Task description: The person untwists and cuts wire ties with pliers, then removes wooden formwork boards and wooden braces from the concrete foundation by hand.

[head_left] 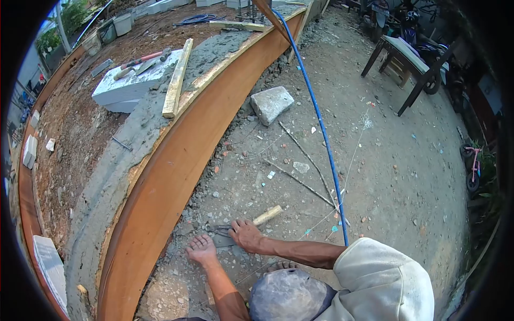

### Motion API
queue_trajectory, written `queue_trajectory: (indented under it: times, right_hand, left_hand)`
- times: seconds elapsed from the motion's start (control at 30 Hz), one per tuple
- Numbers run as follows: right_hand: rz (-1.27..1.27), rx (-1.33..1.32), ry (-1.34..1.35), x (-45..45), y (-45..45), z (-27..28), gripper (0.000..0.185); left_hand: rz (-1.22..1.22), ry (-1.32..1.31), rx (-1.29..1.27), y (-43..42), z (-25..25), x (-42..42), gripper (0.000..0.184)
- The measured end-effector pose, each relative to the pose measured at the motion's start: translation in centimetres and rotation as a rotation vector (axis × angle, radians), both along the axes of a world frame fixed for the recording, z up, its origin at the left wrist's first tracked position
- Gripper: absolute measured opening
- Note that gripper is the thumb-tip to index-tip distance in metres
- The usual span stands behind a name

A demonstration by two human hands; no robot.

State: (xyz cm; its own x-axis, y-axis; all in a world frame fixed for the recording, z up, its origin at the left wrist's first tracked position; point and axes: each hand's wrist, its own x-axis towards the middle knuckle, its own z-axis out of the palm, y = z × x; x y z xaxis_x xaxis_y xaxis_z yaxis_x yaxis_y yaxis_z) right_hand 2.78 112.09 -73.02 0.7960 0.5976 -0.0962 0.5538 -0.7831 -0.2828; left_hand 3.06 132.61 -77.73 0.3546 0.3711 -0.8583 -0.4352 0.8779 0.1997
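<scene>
1. A dark metal tool [219, 229] lies low on the stony ground [407, 176], between the two hands and near the foot of the curved brown board [176, 160].
2. It looks slender and blackish, with narrow, slightly bowed parts like pliers handles; its far end goes out of sight by the fingers.
3. Just below it shows a flat grey strip [224, 242], smooth and dull; whether the two are one piece I cannot tell.
4. The right hand [246, 236] lies over these, back upward, fingers bent toward the metal; I cannot tell whether it is clamped on it.
5. Beyond its knuckles juts a pale wooden piece [267, 215], straw-yellow, short and thick, with a blunt end.
6. The left hand [201, 249] is just beside the grey strip, fingers extended and close to one another, with nothing visible in its grasp.
7. Farther right, a blue hose [323, 125] crosses the ground, well apart from the tool.
</scene>
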Motion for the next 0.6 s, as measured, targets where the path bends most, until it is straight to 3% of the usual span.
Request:
queue_trajectory:
  times: [0.07, 0.13, 0.17, 0.23, 0.3, 0.33, 0.4, 0.47, 0.53, 0.6]
  right_hand:
    - [0.020, -0.094, 0.002, 1.2, 0.9, 1.3, 0.032]
    - [0.035, -0.257, 0.165, 1.8, 2.1, 3.9, 0.052]
    - [0.014, -0.183, 0.020, 1.5, 2.2, 1.3, 0.050]
    - [0.024, -0.143, 0.166, 1.7, 1.5, 0.2, 0.042]
    - [0.006, -0.127, 0.132, -0.5, 0.2, -1.0, 0.029]
    - [-0.035, -0.145, -0.034, -2.7, -0.4, -0.8, 0.025]
    - [-0.211, 0.163, 0.683, -2.9, -4.1, 8.6, 0.027]
    - [-0.276, 0.096, 0.658, -7.6, -7.4, 8.6, 0.031]
    - [-0.781, 0.202, 0.813, -12.0, -11.5, 18.8, 0.039]
    - [-0.666, 0.002, 0.844, -17.0, -17.0, 24.2, 0.055]
  left_hand:
    - [-0.067, -0.061, 0.031, -0.2, -1.2, -0.7, 0.045]
    - [-0.131, -0.096, 0.076, -0.6, 0.9, -1.5, 0.050]
    - [-0.208, -0.026, 0.110, -1.1, 3.3, -2.6, 0.052]
    - [-0.299, 0.065, 0.154, -1.7, 7.6, -5.1, 0.054]
    - [-0.458, 0.099, 0.154, -1.6, 10.5, -9.0, 0.057]
    - [-0.476, 0.125, 0.168, -1.5, 12.2, -11.0, 0.057]
    - [-0.791, 0.253, 0.187, -1.3, 15.6, -15.2, 0.050]
    - [-1.143, 0.358, 0.310, -0.7, 19.1, -19.8, 0.042]
    - [-1.327, 0.583, 0.463, -3.6, 29.5, -22.0, 0.029]
    - [-1.605, 0.501, 0.588, -3.7, 36.1, -25.6, 0.032]
